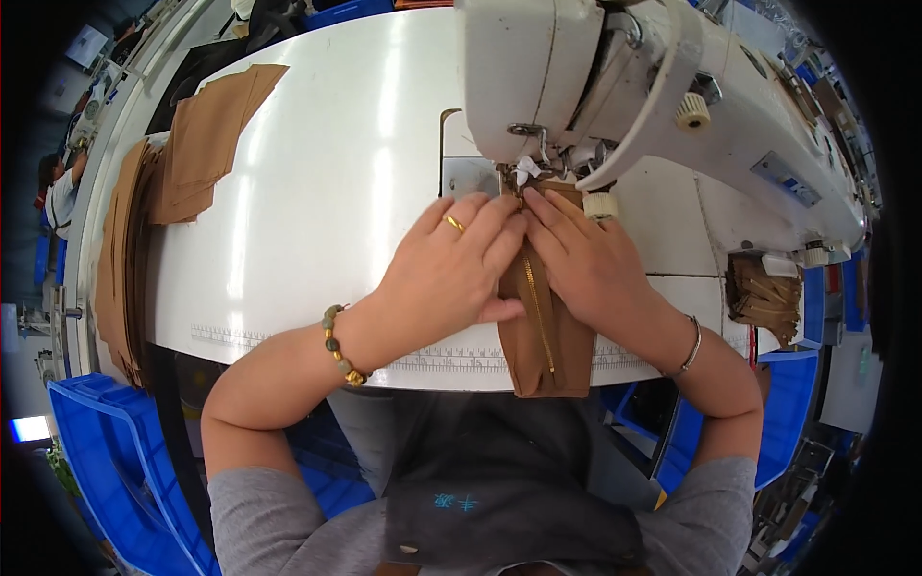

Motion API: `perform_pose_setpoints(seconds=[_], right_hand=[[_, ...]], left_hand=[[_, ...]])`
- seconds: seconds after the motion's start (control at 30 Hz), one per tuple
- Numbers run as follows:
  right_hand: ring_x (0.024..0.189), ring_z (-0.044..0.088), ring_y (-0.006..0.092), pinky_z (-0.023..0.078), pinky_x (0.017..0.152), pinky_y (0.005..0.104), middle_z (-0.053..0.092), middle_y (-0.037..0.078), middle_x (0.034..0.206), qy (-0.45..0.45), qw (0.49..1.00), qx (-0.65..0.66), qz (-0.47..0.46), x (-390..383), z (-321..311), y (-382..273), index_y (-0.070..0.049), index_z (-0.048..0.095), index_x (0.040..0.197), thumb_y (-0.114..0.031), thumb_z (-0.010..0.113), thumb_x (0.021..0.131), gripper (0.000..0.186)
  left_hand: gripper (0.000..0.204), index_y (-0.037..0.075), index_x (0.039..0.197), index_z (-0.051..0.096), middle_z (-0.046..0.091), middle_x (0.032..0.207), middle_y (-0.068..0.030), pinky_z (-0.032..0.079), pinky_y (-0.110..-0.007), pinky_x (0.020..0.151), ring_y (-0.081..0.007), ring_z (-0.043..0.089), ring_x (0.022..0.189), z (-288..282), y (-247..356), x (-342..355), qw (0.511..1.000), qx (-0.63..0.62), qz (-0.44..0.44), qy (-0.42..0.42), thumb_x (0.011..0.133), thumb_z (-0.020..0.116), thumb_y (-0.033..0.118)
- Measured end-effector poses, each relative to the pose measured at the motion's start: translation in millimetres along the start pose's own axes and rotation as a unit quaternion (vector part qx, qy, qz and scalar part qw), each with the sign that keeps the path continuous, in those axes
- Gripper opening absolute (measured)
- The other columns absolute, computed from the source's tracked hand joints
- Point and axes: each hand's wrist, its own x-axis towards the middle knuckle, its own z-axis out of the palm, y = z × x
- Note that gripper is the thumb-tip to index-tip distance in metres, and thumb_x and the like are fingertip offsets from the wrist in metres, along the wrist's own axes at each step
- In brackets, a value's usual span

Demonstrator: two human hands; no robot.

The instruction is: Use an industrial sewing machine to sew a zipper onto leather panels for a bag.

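Note:
A brown fabric piece with a gold metal zipper down its length lies under the needle area of a white sewing machine. Its near end hangs slightly over the table's front edge. My left hand rests on the fabric's left side, fingers stretched toward the presser foot and thumb apart near the zipper. Flat on the right side lies my right hand, its fingertips close to my left ones. Both hands touch the cloth just in front of the foot; the fingertips partly hide the zipper's far end.
Stacked brown fabric pieces sit at the table's left edge, with more brown panels beside them. A bundle of brown pieces lies at the right. Blue bins stand below the table. A printed ruler runs along the front edge.

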Motion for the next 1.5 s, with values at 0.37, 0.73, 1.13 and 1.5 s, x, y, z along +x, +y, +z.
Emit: perform_pose_setpoints(seconds=[0.37, 0.73, 1.13, 1.5], right_hand=[[0.117, 0.068, 0.0338, 0.054, 0.103, 0.0496, 0.067, 0.021, 0.128, 0.003, 0.995, 0.103, 0.011, -59, -36, -59, 0.004, 0.071, 0.111, -0.010, 0.067, 0.086, 0.029], [0.115, 0.068, 0.0285, 0.054, 0.107, 0.0457, 0.068, 0.013, 0.117, 0.061, 0.983, 0.158, -0.069, -74, -18, -75, -0.002, 0.071, 0.103, -0.014, 0.072, 0.085, 0.022], [0.099, 0.072, 0.0236, 0.059, 0.097, 0.0383, 0.072, 0.008, 0.101, 0.153, 0.976, 0.105, -0.115, -77, -9, -76, -0.005, 0.074, 0.087, -0.012, 0.075, 0.082, 0.009], [0.094, 0.072, 0.0216, 0.060, 0.096, 0.0362, 0.072, 0.006, 0.097, 0.169, 0.973, 0.102, -0.115, -75, -5, -85, -0.004, 0.078, 0.089, -0.009, 0.074, 0.080, 0.011]], left_hand=[[0.049, -0.002, 0.130, 0.069, 0.072, 0.128, -0.0170, 0.063, -0.032, 0.080, -0.0279, 0.074, 0.109, 4, 31, -36, 0.982, 0.046, 0.148, 0.111, 0.083, 0.067, 0.014], [0.068, 0.001, 0.143, 0.059, 0.063, 0.144, -0.0165, 0.056, -0.043, 0.104, -0.0363, 0.062, 0.133, -15, 45, -51, 0.976, -0.216, -0.003, 0.011, 0.077, 0.076, 0.005], [0.046, 0.005, 0.123, 0.074, 0.073, 0.131, -0.0082, 0.054, -0.045, 0.106, -0.0285, 0.067, 0.127, 0, 46, -73, 0.988, -0.118, 0.077, 0.067, 0.078, 0.082, 0.016], [0.041, 0.003, 0.118, 0.075, 0.076, 0.122, -0.0117, 0.059, -0.041, 0.097, -0.0271, 0.072, 0.116, 4, 63, -76, 0.988, -0.100, 0.039, 0.108, 0.078, 0.082, 0.012]])
